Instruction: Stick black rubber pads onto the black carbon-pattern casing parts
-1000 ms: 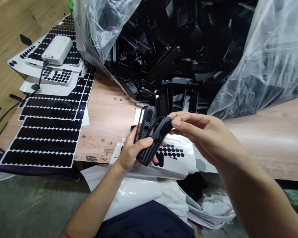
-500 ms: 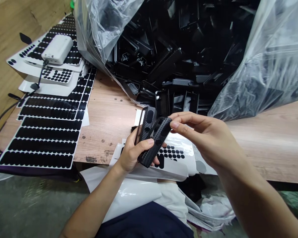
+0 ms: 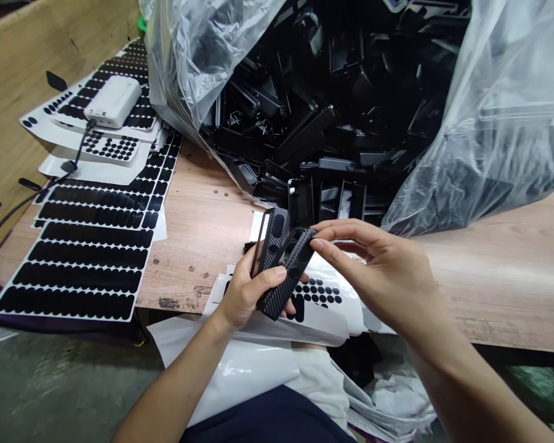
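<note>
My left hand (image 3: 247, 292) is closed around two black carbon-pattern plastic covers (image 3: 284, 271), each with oval cut-outs, held side by side above the table's front edge. My right hand (image 3: 383, 271) pinches the top end of the nearer cover with thumb and forefinger; a small sticker may be under the fingertips, but I cannot make it out. Under both hands lies a white backing sheet of black round stickers (image 3: 321, 292).
A big clear plastic bag (image 3: 466, 123) full of black plastic covers (image 3: 332, 92) fills the back of the wooden table (image 3: 203, 221). Sheets of black oval stickers (image 3: 87, 252) lie at left, with a white power bank (image 3: 113, 101) and its cable on them.
Both hands and the covers have stayed together with only small finger shifts; the view has tilted slightly, so everything sits a little lower in the picture.
</note>
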`<control>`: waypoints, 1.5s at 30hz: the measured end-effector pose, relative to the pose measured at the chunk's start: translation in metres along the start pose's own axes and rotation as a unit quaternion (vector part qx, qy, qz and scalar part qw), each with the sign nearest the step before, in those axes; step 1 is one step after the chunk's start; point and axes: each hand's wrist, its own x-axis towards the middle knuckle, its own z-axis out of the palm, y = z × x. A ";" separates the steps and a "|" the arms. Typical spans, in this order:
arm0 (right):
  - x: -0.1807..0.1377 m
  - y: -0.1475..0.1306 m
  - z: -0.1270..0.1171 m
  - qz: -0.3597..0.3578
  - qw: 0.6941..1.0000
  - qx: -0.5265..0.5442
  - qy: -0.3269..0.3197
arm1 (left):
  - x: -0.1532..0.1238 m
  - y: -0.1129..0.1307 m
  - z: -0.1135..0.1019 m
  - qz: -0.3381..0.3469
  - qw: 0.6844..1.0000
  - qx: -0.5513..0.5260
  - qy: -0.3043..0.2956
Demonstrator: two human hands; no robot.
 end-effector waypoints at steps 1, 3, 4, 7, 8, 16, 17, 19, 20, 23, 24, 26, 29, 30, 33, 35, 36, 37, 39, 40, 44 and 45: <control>0.000 0.000 0.000 -0.004 1.000 -0.002 0.000 | 0.000 0.000 0.000 0.001 1.000 0.001 0.000; 0.000 0.001 0.000 -0.012 1.000 -0.011 0.001 | 0.000 0.000 0.000 0.001 1.000 0.004 0.003; 0.000 0.000 0.001 -0.016 1.000 -0.018 0.002 | 0.000 0.000 0.001 0.001 1.000 0.007 0.004; -0.002 -0.002 0.002 -0.034 0.998 -0.045 0.003 | 0.000 0.000 0.001 -0.002 1.000 0.012 0.008; -0.003 -0.003 0.002 -0.045 0.997 -0.059 0.002 | 0.000 0.000 0.001 -0.003 1.000 0.014 0.008; 0.005 -0.002 -0.002 -0.130 0.976 -0.177 0.019 | -0.001 -0.001 0.000 0.017 0.999 0.031 0.017; 0.010 0.002 -0.003 -0.115 0.980 -0.165 0.004 | -0.001 -0.001 0.000 0.018 0.999 0.032 0.013; 0.021 0.012 -0.002 -0.085 0.983 -0.158 0.022 | -0.001 -0.002 0.000 0.018 0.999 0.029 0.009; 0.026 0.017 0.000 -0.079 0.981 -0.171 0.044 | 0.000 -0.002 0.000 0.020 0.999 0.024 0.012; 0.041 0.032 0.015 -0.087 0.950 -0.292 0.060 | 0.001 -0.003 0.001 0.039 0.999 0.012 0.033; 0.045 0.036 0.021 -0.088 0.934 -0.341 0.050 | 0.002 -0.003 0.002 0.050 0.998 0.008 0.041; 0.052 0.040 0.031 -0.078 0.907 -0.412 0.045 | 0.003 -0.003 0.003 0.071 0.996 -0.004 0.049; 0.061 0.040 0.033 -0.075 0.909 -0.405 0.069 | 0.003 -0.001 0.005 0.077 0.995 -0.025 0.061; 0.062 0.038 0.029 -0.075 0.922 -0.370 0.090 | 0.002 0.000 0.005 0.075 0.994 -0.033 0.068; 0.057 0.029 0.010 -0.014 0.983 -0.137 0.125 | 0.002 0.000 0.004 0.065 0.994 -0.057 0.069; 0.046 0.021 -0.001 0.077 0.991 0.085 0.069 | 0.002 0.000 0.002 0.058 0.994 -0.068 0.064; 0.039 0.018 -0.005 0.123 0.975 0.182 0.023 | 0.003 -0.001 0.001 0.055 0.994 -0.071 0.062; 0.031 0.015 -0.007 0.161 0.953 0.257 -0.021 | 0.003 -0.002 0.000 0.052 0.994 -0.072 0.062; 0.015 0.011 -0.007 0.211 0.912 0.343 -0.086 | 0.004 -0.002 0.000 0.045 0.995 -0.068 0.064; 0.008 0.010 -0.006 0.227 0.897 0.363 -0.107 | 0.004 -0.002 0.000 0.042 0.995 -0.064 0.065; -0.012 0.010 0.001 0.260 0.862 0.399 -0.175 | 0.004 -0.002 0.005 0.044 0.994 -0.066 0.079; -0.014 0.010 0.002 0.259 0.858 0.404 -0.185 | 0.004 -0.002 0.006 0.044 0.994 -0.066 0.080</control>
